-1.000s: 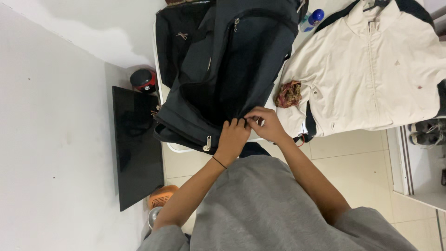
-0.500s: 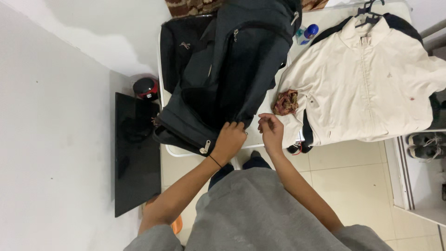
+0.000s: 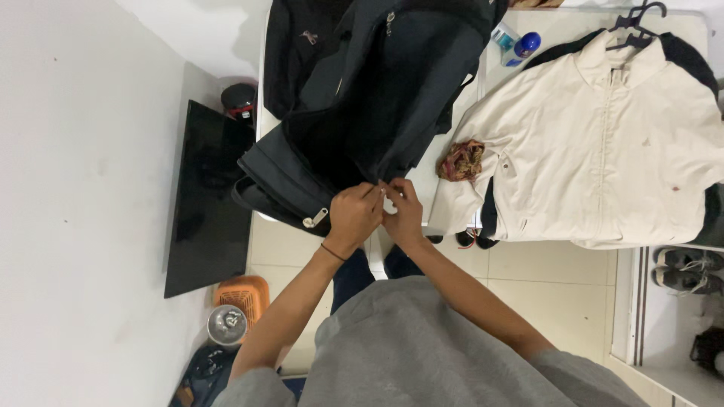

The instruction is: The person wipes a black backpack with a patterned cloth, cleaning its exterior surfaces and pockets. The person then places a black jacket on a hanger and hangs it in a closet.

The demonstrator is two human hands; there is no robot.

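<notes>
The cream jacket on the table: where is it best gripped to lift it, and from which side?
Probably at the hanger hook above the collar of the cream jacket, coming from the table's far end. The jacket lies flat, zipped, on its hanger, so lifting there should keep its shape. Both hands are away at the black bag.

**A lived-in room at home**

We are in a home, likely a bedroom corner. Beyond our fingers (image 3: 385,192) a black travel bag (image 3: 377,98) lies on a white table (image 3: 445,151); right of them a cream jacket (image 3: 603,143) rests on its hanger, with sneakers (image 3: 686,269) on the tiled floor (image 3: 550,290). Left of our fingers a flat dark screen (image 3: 207,200) leans against the white wall, an orange basket (image 3: 241,290) below it.
</notes>
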